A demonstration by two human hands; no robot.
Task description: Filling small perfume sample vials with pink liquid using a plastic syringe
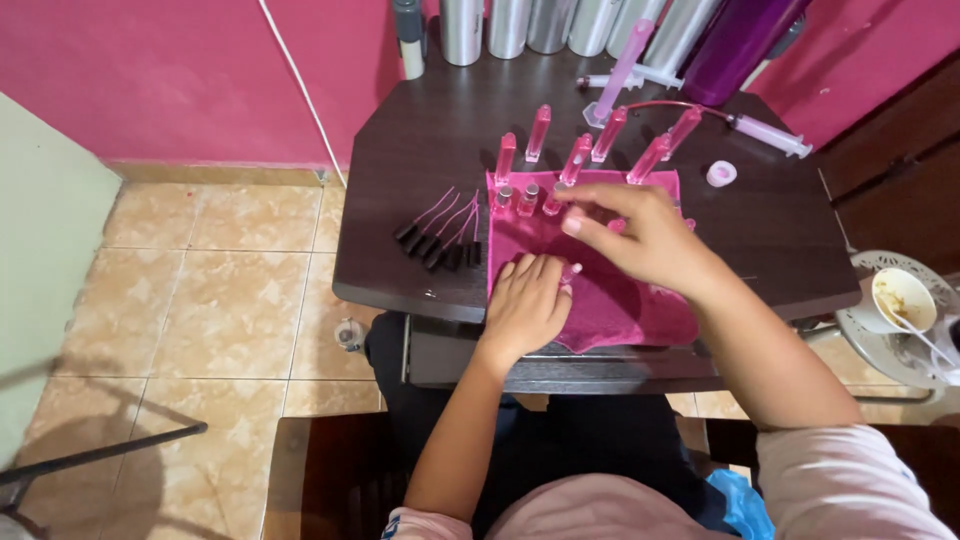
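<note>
Pink cloth (610, 300) lies spread on the dark tabletop (400, 250), under both hands. On it rests the left hand (525, 305), fingers curled together around a small pink tube (569, 270) at their tips. Just above, the right hand (640, 235) hovers with fingers loosely apart, its tips near the small capped bottles (527, 199). Beyond those fingers stand translucent pink tubes (575, 160) in a row. Left of the fingers lie black-capped applicator wands (440, 235).
</note>
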